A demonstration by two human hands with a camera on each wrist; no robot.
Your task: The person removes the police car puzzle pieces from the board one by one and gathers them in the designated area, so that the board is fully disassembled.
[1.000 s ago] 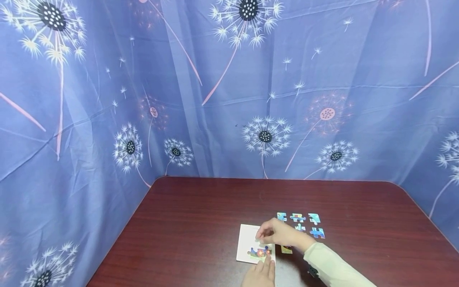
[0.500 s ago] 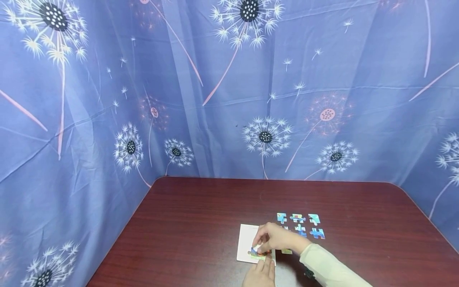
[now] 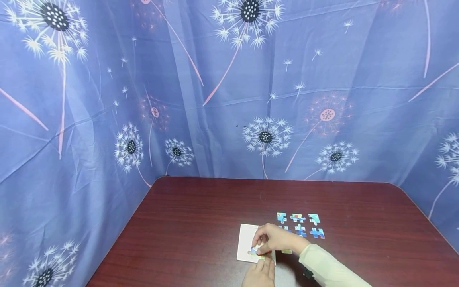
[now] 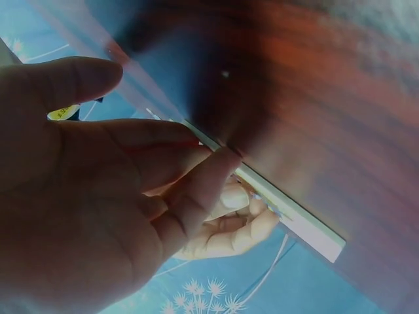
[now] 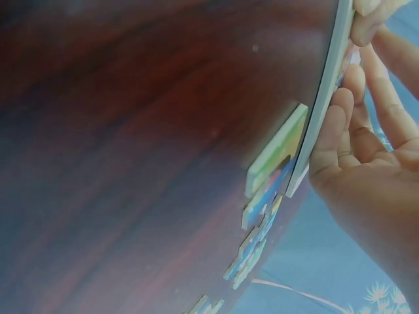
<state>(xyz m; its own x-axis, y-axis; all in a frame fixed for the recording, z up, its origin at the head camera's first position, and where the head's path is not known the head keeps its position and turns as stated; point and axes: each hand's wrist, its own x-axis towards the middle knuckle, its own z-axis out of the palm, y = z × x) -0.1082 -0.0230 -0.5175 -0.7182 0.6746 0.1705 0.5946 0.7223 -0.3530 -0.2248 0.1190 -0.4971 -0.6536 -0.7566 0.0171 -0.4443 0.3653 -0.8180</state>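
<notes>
A white square puzzle tray (image 3: 245, 236) lies on the table, with colourful jigsaw pieces (image 3: 252, 251) along its near side. My right hand (image 3: 275, 238) is over the tray, thumb and curled fingers pinching at a puzzle piece there; the hand largely hides that piece. My left hand (image 3: 259, 276) rests its extended fingertips on the tray's near edge, just below the right hand. In the left wrist view, fingers of the left hand (image 4: 98, 176) touch the tray's rim (image 4: 294, 212). The right wrist view shows the right hand's fingertips (image 5: 337, 118) against the tray (image 5: 323, 98).
Several loose jigsaw pieces (image 3: 317, 232) lie in rows to the right of the tray, the nearest one (image 3: 286, 251) partly behind the right wrist. The dark red wooden table (image 3: 193, 223) has a blue dandelion-print curtain (image 3: 222, 131) behind it and at its sides.
My right hand has come down and slightly left from above the pieces to the tray, its fingers now at the pieces. Over the last half second it barely moves. The left hand stays put.
</notes>
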